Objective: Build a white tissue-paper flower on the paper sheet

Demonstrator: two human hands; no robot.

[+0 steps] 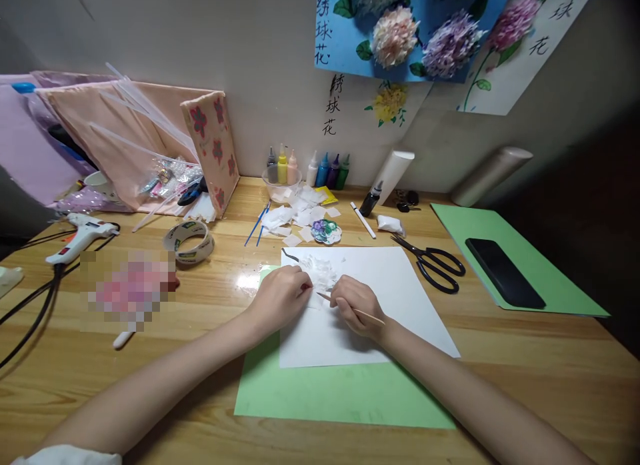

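On a white sheet of paper [400,305] lies a cluster of small, crumpled white paper pieces [323,270]. My left hand [285,293] rests on the sheet at the cluster's left, fingers curled and pinched together; whatever they hold, if anything, is hidden. My right hand [357,305] is closed around a thin wooden stick [369,315], its pointed tip aimed left toward the left fingertips, just below the cluster. A dark curved line marks the sheet's upper left corner. Beneath the sheet is green paper [345,395].
Loose white paper squares [293,215], paint bottles [283,166] and a round painted palette [326,231] are behind the sheet. Black scissors [433,262] and a phone [505,272] lie right. Tape [189,242] and a corded glue gun [83,237] lie left. Flower pictures hang on the wall.
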